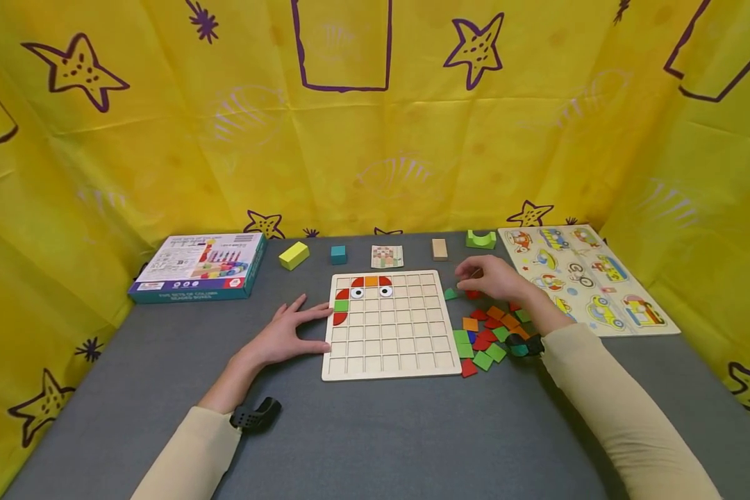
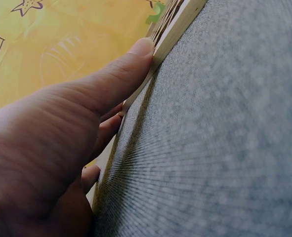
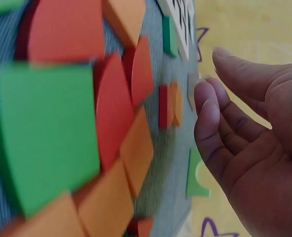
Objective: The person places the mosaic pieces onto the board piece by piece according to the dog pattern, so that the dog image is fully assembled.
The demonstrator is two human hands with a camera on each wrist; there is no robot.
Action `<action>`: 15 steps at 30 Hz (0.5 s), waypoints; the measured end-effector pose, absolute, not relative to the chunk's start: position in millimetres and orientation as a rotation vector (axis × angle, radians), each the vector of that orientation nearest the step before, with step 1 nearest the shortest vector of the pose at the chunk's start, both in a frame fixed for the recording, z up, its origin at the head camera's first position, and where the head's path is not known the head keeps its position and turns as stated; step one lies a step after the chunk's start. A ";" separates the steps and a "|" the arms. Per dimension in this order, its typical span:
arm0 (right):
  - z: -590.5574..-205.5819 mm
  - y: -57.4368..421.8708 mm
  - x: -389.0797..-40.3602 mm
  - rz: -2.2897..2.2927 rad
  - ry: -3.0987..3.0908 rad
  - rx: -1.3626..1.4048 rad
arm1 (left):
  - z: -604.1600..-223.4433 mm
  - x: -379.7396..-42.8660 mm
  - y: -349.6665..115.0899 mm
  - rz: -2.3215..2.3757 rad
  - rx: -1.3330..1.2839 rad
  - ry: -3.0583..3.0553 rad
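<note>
A yellow curtain (image 1: 337, 139) backs the grey bench (image 1: 381, 437). The grid board (image 1: 400, 340) lies flat, seemingly squarish, no clear long axis, sides running curtainward. Placed tiles (image 1: 371, 281) fill some far-left cells; most are bare, loose tiles (image 1: 482, 355) to its right. Left hand (image 1: 284, 333), fingers spread, touches its left edge; right hand (image 1: 494, 278), fingers bent, thumb apart, nothing seen between, is beyond its right edge.

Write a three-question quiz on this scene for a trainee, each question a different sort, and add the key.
1. True or false: the left hand touches the edge of the grid board.

2. Multiple choice: which thing stands between the yellow block and the picture card?
A) green arch
B) blue cube
C) tan block

3. Fill in the blank: the board holds ____ round eye tiles.

Key: 1. True; 2. B; 3. two.
</note>
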State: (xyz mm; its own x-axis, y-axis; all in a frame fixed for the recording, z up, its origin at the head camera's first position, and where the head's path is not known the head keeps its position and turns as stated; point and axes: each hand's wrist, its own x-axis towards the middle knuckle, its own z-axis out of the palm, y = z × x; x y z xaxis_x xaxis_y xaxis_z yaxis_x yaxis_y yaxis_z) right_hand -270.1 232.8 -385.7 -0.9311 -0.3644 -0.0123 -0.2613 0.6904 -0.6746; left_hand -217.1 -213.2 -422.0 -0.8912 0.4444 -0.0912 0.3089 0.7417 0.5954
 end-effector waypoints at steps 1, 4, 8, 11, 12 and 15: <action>-386.3 236.0 -269.6 -1.068 2.754 -0.503 | -421.8 -217.3 -213.3 0.866 0.592 2.715; -386.1 244.9 -265.8 -1.080 2.740 -0.470 | -421.2 -217.8 -213.4 0.858 0.585 2.713; -382.7 256.4 -257.6 -1.039 2.738 -0.460 | -420.1 -217.4 -212.8 0.856 0.583 2.715; -379.9 266.9 -249.9 -0.987 2.750 -0.477 | -419.6 -216.6 -212.1 0.866 0.589 2.714; -379.5 271.2 -247.5 -0.977 2.748 -0.482 | -419.7 -216.3 -212.2 0.870 0.591 2.713; -377.7 283.6 -239.5 -0.959 2.727 -0.501 | -420.1 -215.8 -213.0 0.873 0.596 2.711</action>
